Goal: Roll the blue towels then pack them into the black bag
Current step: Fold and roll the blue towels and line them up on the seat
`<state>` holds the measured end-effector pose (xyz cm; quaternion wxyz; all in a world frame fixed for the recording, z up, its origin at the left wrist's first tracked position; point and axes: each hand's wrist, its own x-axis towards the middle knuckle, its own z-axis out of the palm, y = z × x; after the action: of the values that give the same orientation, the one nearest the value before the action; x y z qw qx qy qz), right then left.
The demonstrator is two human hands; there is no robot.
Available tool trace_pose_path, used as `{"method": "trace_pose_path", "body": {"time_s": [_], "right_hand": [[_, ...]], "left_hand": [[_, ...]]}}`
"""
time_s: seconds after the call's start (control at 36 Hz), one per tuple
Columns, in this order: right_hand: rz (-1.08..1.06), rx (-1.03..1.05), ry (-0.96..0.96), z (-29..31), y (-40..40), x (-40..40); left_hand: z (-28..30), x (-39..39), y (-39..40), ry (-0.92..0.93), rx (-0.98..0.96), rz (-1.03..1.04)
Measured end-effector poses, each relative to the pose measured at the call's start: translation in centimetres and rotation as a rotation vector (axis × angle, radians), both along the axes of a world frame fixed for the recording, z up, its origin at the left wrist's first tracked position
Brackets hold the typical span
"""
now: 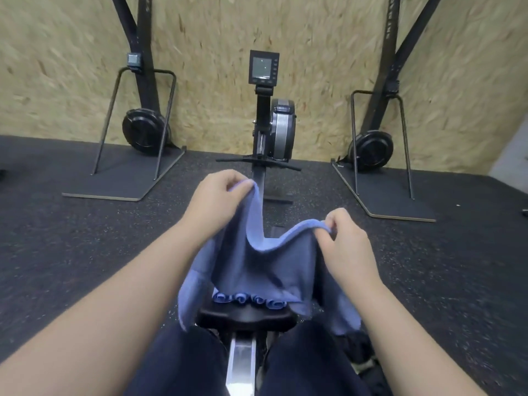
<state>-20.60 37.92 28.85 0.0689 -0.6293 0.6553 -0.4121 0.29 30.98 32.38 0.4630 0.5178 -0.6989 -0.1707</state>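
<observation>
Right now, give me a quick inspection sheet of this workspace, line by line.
Surface: black rower seat on its rail, over dark rubber floor.
Job's things: unrolled blue towel held up; rolled towels on the seat; bag not clearly seen.
Clutter: nothing seen.
Grippers: left hand and right hand each pinch the towel's top edge.
Cables: nothing seen.
Surroundings: rower monitor, two ski machines, chipboard wall.
</observation>
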Motion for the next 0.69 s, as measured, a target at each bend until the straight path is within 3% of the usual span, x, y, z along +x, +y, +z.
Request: {"method": "trace_pose_path", "body": {"time_s": [0.31, 0.44, 0.69], "right_hand": [[0.251, -0.045, -0.502, 0.8, 3.9, 4.0], [0.167, -0.109, -0.411, 0.7, 4.0, 3.6], [0.058, -0.143, -0.417, 0.3, 3.4, 2.8]], "left_hand": [[-0.3, -4.1, 6.9, 0.119, 0.032, -0.327], [-0.5, -3.5, 7.6, 0.084, 0.04, -0.317], [-2.9, -0.7, 7.4, 0.022, 0.123, -0.165]]}}
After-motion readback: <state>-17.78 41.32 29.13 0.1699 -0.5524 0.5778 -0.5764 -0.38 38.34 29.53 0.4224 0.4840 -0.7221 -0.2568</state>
